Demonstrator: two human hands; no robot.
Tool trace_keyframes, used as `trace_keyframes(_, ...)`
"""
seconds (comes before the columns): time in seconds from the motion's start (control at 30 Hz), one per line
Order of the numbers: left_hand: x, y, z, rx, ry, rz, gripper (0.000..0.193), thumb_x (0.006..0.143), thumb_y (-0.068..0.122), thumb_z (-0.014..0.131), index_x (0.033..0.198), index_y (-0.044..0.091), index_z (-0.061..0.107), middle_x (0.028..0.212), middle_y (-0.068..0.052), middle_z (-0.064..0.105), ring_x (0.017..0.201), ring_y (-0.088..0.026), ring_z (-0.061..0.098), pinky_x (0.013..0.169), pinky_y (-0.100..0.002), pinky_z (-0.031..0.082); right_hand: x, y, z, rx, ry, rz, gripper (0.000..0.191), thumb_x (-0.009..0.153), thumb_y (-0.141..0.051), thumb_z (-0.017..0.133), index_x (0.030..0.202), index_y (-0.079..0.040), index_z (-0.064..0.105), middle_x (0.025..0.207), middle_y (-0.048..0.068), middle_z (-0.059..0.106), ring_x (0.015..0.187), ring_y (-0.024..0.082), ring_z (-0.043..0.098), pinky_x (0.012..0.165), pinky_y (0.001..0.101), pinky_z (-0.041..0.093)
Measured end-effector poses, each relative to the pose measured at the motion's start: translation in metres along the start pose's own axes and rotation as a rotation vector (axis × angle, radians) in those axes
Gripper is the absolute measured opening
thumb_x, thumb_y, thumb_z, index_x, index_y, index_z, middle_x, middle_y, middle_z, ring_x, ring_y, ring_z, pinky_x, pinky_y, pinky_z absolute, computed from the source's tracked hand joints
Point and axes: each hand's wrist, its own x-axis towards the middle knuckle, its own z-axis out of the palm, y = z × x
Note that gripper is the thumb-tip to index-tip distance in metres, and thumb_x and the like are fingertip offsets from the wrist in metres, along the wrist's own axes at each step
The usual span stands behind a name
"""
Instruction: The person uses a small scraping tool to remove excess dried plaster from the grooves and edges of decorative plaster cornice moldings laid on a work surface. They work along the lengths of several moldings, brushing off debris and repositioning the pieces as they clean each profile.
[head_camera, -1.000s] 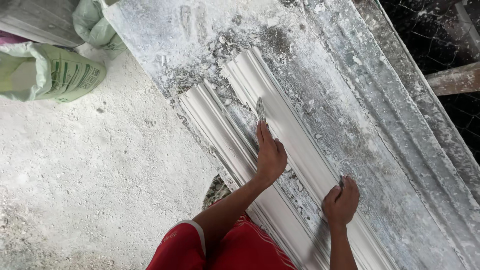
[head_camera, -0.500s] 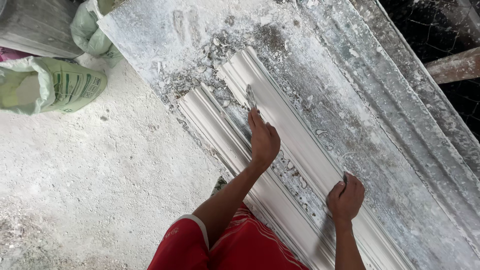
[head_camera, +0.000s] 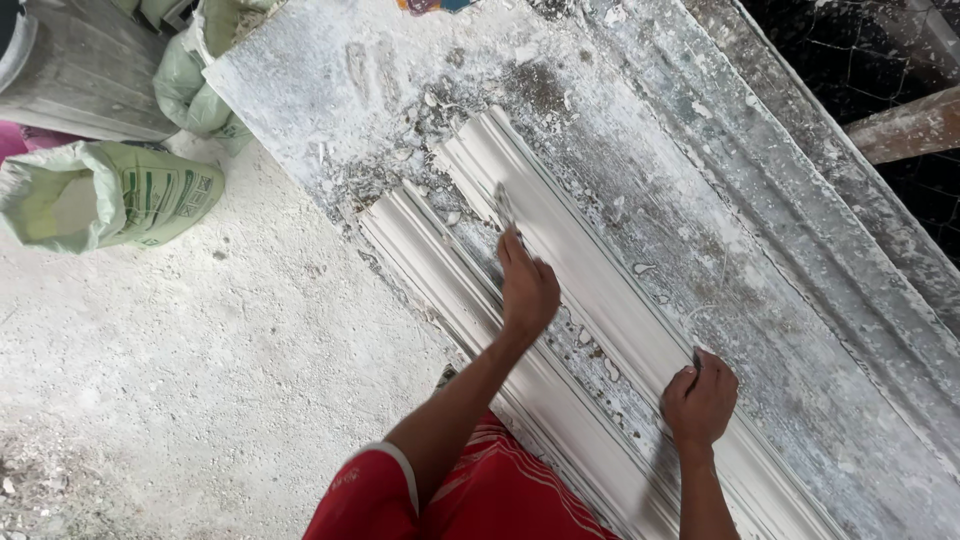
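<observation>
We press our left hand, gripping a small scraper, onto the white plaster moulding; our right hand clamps its near right edge.

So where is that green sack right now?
In the head view, the green sack lies on the dusty floor at the far left, below the grey bucket and left of the plaster-covered table.

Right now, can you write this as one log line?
left hand: scraping tool on white moulding | right hand: gripping moulding edge | bench: plaster-crusted | sack: on floor
</observation>
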Motion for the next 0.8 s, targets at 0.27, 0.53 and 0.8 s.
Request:
trace_keyframes(0.27,0.032,-0.008,-0.015,-0.003,0.087,0.08,0.066,0.094,-0.004,0.046,0.151,-0.02,0.017,0.151,-0.044,0.027,0.136,-0.056,0.044,0.117,-0.055,0.045,0.0,0.003,-0.001,0.024,-0.004,-0.001,0.032,0.101,-0.013,0.053,0.127,-0.003,0.067,0.126,0.016,0.065,0.12,0.036,0.057,0.107,0.0493,0.044)
trace_keyframes(0.53,0.051,-0.018,-0.024,-0.003,0.034,-0.049,0.065,0.091,-0.001,0.044,0.151,-0.017,0.022,0.146,-0.038,0.037,0.135,-0.052,0.048,0.116,-0.053,0.043,0.003,-0.001,-0.003,0.025,0.012,-0.007,0.033,0.1,-0.014,0.055,0.128,-0.003,0.068,0.124,0.016,0.065,0.118,0.036,0.057,0.106,0.0486,0.045)
trace_keyframes(0.8,0.066,-0.03,-0.032,0.091,0.042,0.048,0.066,0.093,0.001,0.048,0.15,-0.018,0.023,0.143,-0.04,0.041,0.132,-0.052,0.049,0.113,-0.055,0.045,0.003,-0.001,-0.004,0.028,0.022,0.006,0.033,0.099,-0.014,0.056,0.128,-0.004,0.068,0.125,0.016,0.065,0.12,0.035,0.057,0.106,0.0477,0.045)
